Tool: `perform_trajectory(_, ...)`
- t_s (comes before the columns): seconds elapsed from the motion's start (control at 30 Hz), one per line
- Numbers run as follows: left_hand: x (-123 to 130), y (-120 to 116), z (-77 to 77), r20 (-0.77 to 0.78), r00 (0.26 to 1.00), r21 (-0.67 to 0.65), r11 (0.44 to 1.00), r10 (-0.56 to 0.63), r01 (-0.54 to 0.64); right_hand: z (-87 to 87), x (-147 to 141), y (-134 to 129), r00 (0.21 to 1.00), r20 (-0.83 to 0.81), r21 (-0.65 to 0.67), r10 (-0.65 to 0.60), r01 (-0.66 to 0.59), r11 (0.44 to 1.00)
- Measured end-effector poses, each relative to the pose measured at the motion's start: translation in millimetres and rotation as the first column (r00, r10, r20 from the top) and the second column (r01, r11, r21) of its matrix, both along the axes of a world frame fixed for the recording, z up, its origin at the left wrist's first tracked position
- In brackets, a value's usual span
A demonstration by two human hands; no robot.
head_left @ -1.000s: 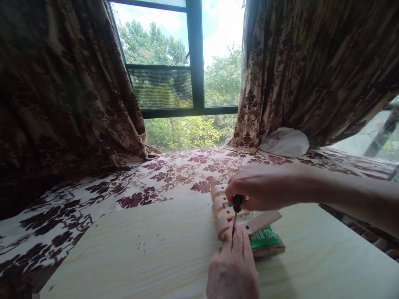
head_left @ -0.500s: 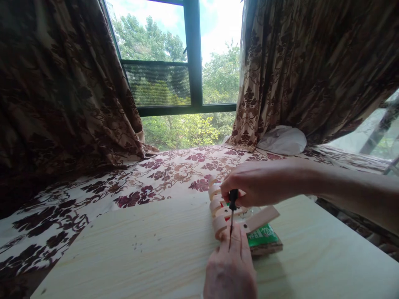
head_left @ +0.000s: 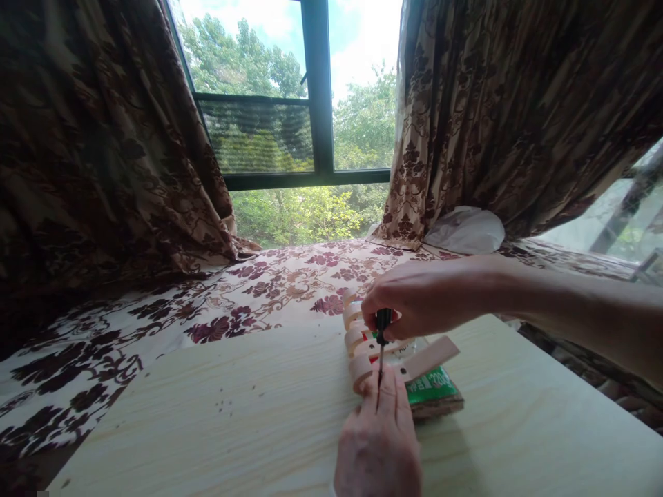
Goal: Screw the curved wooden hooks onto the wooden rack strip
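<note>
A screwdriver (head_left: 382, 339) with a black handle stands nearly upright in my right hand (head_left: 401, 300), fingers closed around its handle. Its thin shaft runs down between the fingers of my left hand (head_left: 380, 435), where the tip is hidden. Those left fingers point forward and press on the near end of a row of curled, beige strips (head_left: 359, 373) with dark round spots. One flat beige strip (head_left: 432, 359) juts out to the right. Beneath the strips lies a green printed packet (head_left: 435, 386), partly covered by them and by my hands.
A pale wood-grain board (head_left: 248, 400) carries the work, with small dark specks (head_left: 228, 404) scattered on its left. Behind lies a floral cloth (head_left: 290, 276). A white plastic bag (head_left: 466, 231) sits beside the right curtain (head_left: 466, 103), near the window (head_left: 322, 138).
The view has shifted slightly, so everything sits a little further left and up. My right hand stays on the screwdriver and my left on the strips.
</note>
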State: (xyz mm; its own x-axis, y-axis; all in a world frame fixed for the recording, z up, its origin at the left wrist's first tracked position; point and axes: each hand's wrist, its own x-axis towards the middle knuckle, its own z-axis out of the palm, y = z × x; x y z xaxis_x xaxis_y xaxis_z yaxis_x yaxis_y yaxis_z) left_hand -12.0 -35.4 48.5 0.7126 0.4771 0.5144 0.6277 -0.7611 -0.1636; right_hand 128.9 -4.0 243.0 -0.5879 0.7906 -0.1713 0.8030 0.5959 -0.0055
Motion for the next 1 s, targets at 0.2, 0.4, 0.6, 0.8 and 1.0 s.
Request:
perform_trajectory(0.2,0,-1,-1.6,0.005,1.0,-0.024,1.0,0.004,-0.004,-6.6,-2,4,0.997,0.026,0.029,-0.069,0.069,0.997)
perform_trajectory(0.4,0,-8,5.2,-0.013,0.999,-0.133,0.991,0.031,-0.032,-2.7,-3,-2,0.999,0.03,0.067,-0.041,0.039,0.997)
perform_trajectory(0.6,-5,-28,4.1,0.069,0.988,-0.199,0.972,0.142,-0.125,-8.6,-1,-5,0.998,0.045,0.092,0.048,-0.052,0.994)
perform_trajectory(0.8,-1,-40,-6.3,0.142,0.928,-0.241,0.921,0.345,-0.306,-7.5,1,0,1.0,0.026,0.059,0.013,-0.015,0.998)
perform_trajectory(1.0,12,-35,6.9,0.058,0.899,-0.356,0.85,0.434,-0.388,-4.3,-5,3,0.996,0.083,0.069,0.028,-0.034,0.997)
